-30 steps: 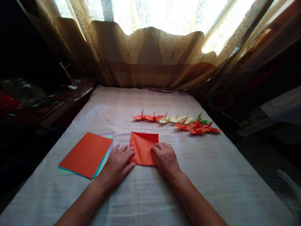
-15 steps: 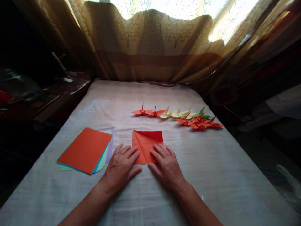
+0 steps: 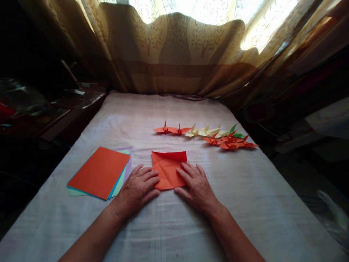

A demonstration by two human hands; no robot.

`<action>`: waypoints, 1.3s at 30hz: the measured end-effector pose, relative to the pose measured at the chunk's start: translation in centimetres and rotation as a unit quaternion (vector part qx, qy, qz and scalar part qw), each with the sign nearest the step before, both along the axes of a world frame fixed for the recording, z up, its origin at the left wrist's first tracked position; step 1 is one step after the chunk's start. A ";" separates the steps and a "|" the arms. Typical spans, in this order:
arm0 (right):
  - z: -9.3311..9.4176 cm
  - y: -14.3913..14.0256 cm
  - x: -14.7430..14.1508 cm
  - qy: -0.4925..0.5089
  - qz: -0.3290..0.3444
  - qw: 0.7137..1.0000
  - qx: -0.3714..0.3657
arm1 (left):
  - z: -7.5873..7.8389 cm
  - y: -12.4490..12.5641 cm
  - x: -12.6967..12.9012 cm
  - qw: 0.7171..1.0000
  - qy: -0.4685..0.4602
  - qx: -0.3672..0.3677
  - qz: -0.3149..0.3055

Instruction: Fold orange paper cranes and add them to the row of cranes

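Observation:
A creased square of orange-red origami paper (image 3: 168, 165) lies on the cloth in front of me, its far edge bent up a little. My left hand (image 3: 139, 187) rests at the paper's left side, fingers stretched out and their tips on its edge. At the right side, my right hand (image 3: 196, 187) lies with fingers extended, fingertips over the paper and thumb by the near right corner. Neither hand grips it. Left of my left hand sits a stack of coloured paper sheets (image 3: 99, 173), orange on top with blue, green and purple below.
Folded paper cranes stand in rows at the far right: orange cranes (image 3: 171, 130), cream cranes (image 3: 204, 132), a green crane (image 3: 236, 134) and more orange cranes (image 3: 231, 142). A pale cloth (image 3: 131, 112) covers the surface. Behind it hangs a patterned curtain (image 3: 174, 47).
The orange-red paper has shifted slightly left and turned a little. My left hand has moved slightly left, and my right hand has moved a bit to the right.

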State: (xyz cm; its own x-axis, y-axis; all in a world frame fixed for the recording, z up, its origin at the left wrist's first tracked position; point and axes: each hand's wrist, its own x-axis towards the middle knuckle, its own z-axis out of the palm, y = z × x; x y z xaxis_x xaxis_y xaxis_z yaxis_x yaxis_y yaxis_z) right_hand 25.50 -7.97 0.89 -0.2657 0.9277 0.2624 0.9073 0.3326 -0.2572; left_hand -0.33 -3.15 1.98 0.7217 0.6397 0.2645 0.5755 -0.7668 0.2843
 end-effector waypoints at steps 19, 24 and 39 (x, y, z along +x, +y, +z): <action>-0.5 1.2 -0.5 0.142 0.022 0.986 0.079 | -0.3 1.9 0.2 0.997 0.049 0.055 0.039; -0.4 0.8 -0.5 0.130 0.025 0.989 0.061 | 0.0 2.1 0.4 0.997 0.022 0.065 0.047; 0.7 -2.0 -0.9 0.015 -0.030 0.996 0.084 | 1.8 -0.1 0.8 0.998 0.039 -0.003 -0.044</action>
State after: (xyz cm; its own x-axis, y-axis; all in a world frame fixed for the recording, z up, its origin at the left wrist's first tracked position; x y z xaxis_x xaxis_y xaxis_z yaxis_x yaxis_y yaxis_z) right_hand 24.61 -9.95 1.54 -0.2000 0.8844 0.4218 0.9200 0.3176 -0.2295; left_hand 0.47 -3.26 3.83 0.7935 0.5745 0.2009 0.5266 -0.8136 0.2465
